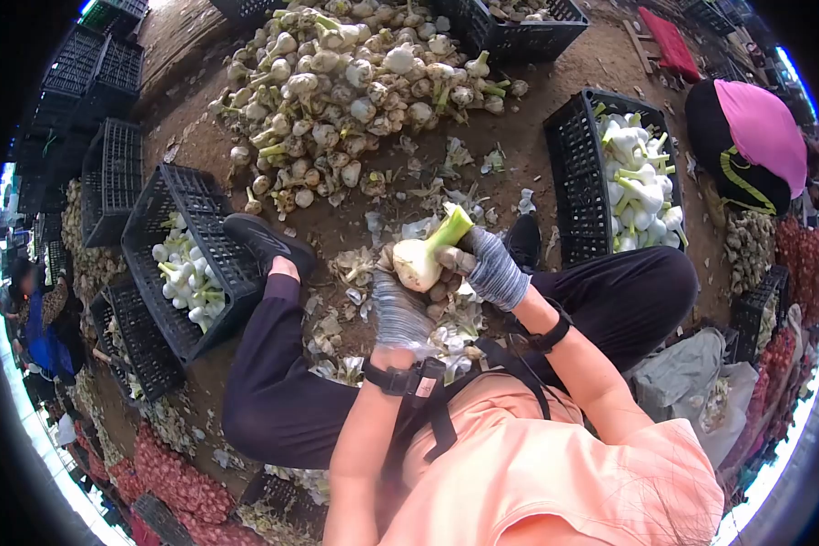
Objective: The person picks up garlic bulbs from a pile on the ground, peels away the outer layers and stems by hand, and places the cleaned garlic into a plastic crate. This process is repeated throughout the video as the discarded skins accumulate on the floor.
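A garlic bulb (416, 265) with a thick green stem is held up between my two gloved hands, above my lap. My left hand (397, 309), in a grey knitted glove, is closed round the lower left side of the bulb. My right hand (489, 267), in a matching glove, grips it from the right near the base of the stem. Part of the fingers of both hands is hidden behind the bulb. Peeled skins and loose garlic (455, 337) lie below my hands, between my legs.
A large heap of unpeeled garlic (337, 91) lies ahead. One black crate (578, 173) with cleaned white garlic stands at the right, another crate (146, 237) at the left. Red net sacks (177, 482) lie at the lower left. Other people sit at both sides.
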A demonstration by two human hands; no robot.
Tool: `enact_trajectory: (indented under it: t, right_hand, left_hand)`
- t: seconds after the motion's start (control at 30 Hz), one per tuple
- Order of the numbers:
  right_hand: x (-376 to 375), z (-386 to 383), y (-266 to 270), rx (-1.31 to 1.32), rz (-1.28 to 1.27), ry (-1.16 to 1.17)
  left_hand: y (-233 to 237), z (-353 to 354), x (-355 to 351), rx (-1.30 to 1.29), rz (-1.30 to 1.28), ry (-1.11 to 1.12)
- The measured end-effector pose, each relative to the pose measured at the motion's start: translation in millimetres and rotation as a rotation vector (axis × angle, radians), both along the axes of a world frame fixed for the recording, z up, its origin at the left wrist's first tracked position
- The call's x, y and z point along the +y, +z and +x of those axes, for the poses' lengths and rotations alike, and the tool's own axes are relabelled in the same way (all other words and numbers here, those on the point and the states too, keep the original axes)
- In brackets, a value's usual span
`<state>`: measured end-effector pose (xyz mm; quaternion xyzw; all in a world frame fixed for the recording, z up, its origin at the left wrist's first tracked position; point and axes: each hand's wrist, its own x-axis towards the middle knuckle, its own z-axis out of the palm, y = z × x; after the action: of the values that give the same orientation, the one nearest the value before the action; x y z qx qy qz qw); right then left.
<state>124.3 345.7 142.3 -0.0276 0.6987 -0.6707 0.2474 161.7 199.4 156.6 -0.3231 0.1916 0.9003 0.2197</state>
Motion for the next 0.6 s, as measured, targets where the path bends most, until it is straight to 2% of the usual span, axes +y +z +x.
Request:
enact_trajectory:
  t: [0.13, 0.23, 0.27, 0.3, 0.33, 0.37, 0.43, 0.47, 0.5, 0.57, 0.6]
  right_hand:
    - [2.6, -1.9, -2.0, 0.171, 0.064, 0.067]
    - [5.6, -5.8, 4.3, 0.049, -0.009, 0.039]
    - [7.4, -8.1, 8.8, -0.154, -0.131, 0.01]
    - [8.2, -9.7, 14.8, -0.357, -0.254, -0.019]
    - [7.2, -10.7, 22.7, -0.361, -0.277, -0.033]
    - [5.9, -11.5, 21.5, -0.358, -0.278, -0.031]
    - [5.5, -9.3, 13.7, -0.446, -0.334, -0.123]
    - [5.3, -7.6, 7.4, -0.468, -0.421, -0.089]
    - [9.6, -6.0, -10.8, -0.468, -0.419, -0.088]
    - [21.9, 0.4, -48.2, 0.115, -0.182, 0.231]
    - [10.1, 1.2, -2.3, -0.354, -0.215, -0.017]
  left_hand:
    - [0.6, 2.0, 0.1, -0.012, 0.051, 0.0]
    - [-9.9, 3.4, -4.2, 0.052, 0.036, -0.063]
    - [-17.4, 3.8, -2.0, 0.053, 0.037, -0.063]
    - [-22.4, 2.9, 2.5, 0.232, -0.234, 0.032]
    - [-26.4, 2.8, 5.6, 0.411, -0.506, 0.13]
    - [-29.2, 4.6, 6.3, 0.413, -0.507, 0.132]
    - [-15.5, 8.1, 9.8, 0.835, -1.085, 0.085]
    - [-7.8, 11.6, 10.9, 0.659, -0.679, 0.152]
    - [-11.2, 11.3, 8.9, 0.659, -0.678, 0.155]
    - [-21.0, 12.3, 3.1, 0.718, -0.826, 0.08]
    - [-7.8, 4.6, 8.6, 0.698, -0.905, 0.192]
